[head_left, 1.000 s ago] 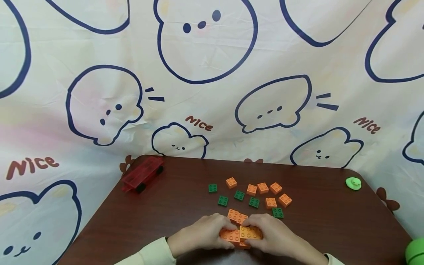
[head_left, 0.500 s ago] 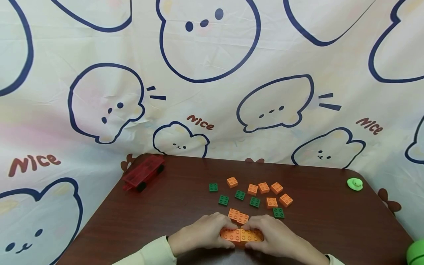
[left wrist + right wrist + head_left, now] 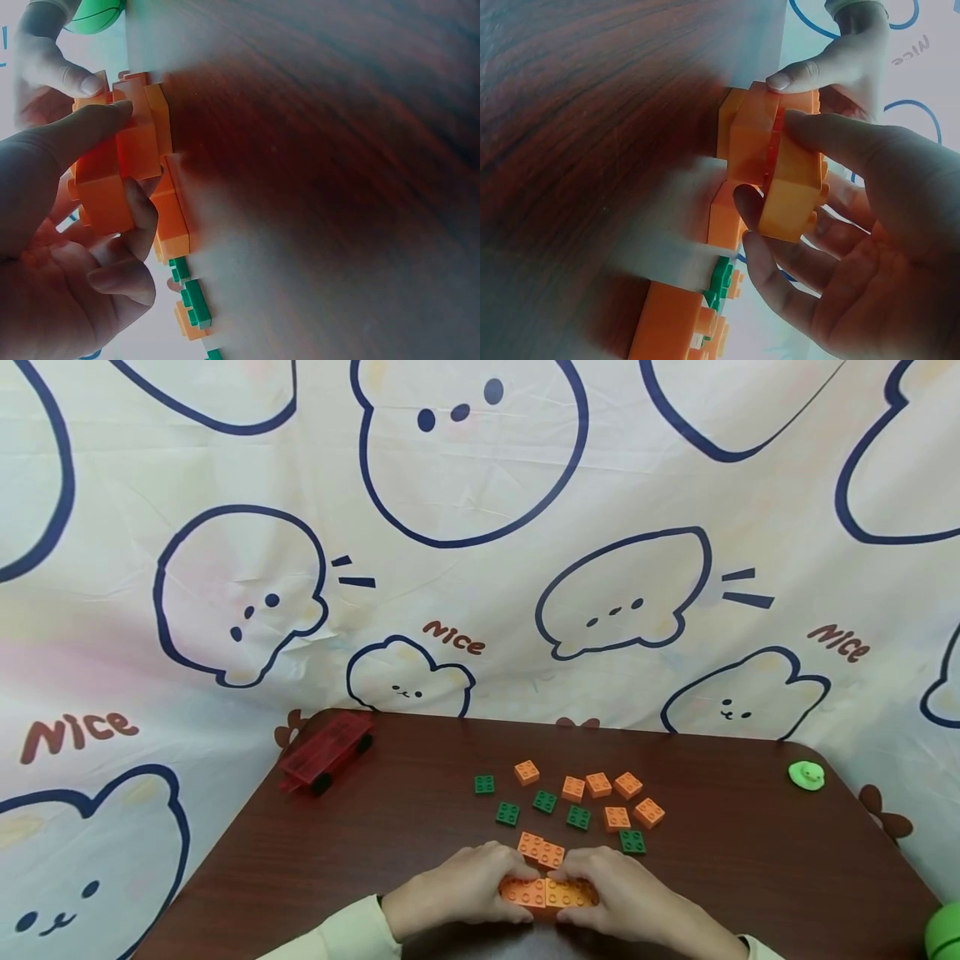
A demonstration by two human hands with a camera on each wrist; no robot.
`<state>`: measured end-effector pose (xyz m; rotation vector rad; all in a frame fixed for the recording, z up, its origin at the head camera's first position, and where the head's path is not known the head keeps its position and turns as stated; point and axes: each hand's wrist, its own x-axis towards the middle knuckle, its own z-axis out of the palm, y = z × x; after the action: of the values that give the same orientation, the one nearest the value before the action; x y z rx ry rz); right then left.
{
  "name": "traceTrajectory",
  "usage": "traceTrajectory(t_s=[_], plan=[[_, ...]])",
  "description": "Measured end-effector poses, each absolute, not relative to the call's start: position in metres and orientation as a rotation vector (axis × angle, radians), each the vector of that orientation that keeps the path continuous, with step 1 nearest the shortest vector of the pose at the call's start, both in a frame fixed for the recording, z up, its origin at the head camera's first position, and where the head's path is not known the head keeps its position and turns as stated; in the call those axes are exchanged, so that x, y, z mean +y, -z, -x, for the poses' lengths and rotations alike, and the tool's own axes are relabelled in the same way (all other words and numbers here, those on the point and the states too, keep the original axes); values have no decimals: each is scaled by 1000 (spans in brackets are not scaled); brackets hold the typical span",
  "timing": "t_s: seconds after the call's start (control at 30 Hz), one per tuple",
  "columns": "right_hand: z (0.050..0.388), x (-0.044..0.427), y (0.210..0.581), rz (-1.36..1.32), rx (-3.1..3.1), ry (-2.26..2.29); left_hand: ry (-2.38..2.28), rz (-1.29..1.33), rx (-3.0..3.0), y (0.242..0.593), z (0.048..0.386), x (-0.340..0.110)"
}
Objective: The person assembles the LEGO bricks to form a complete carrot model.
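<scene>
Near the table's front edge, both hands are on a small stack of orange building bricks. My left hand (image 3: pixel 461 889) pinches the orange brick (image 3: pixel 522 894) on the stack's top left between thumb and fingers. Beside it, a yellow-orange brick (image 3: pixel 570 894) is pinched by my right hand (image 3: pixel 626 893). Their studded tops lie level, end to end. In the right wrist view an orange middle brick (image 3: pixel 751 135) lies beneath them, with a narrow gap under the yellow-orange one. A lower yellow-orange brick (image 3: pixel 159 120) shows in the left wrist view. Fingers hide the stack's outer ends.
Just behind the stack lie orange bricks (image 3: pixel 541 851) end to end. Farther back are several loose orange bricks (image 3: pixel 617 818) and green bricks (image 3: pixel 545 802). A red toy vehicle (image 3: pixel 327 753) stands back left, a small green toy (image 3: pixel 806 775) back right. A printed curtain (image 3: pixel 495 585) hangs behind.
The yellow-orange brick in my right hand has come down from above the orange one to level with it. Since half a second ago the hands have barely moved.
</scene>
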<state>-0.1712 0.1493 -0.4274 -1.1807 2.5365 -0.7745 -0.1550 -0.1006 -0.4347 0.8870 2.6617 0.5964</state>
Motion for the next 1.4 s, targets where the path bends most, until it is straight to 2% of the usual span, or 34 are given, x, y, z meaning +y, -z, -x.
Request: traceTrajectory(t_s=[1.4], plan=[[171, 147, 427, 1147, 2528, 765, -593, -889, 2664, 433, 156, -99]])
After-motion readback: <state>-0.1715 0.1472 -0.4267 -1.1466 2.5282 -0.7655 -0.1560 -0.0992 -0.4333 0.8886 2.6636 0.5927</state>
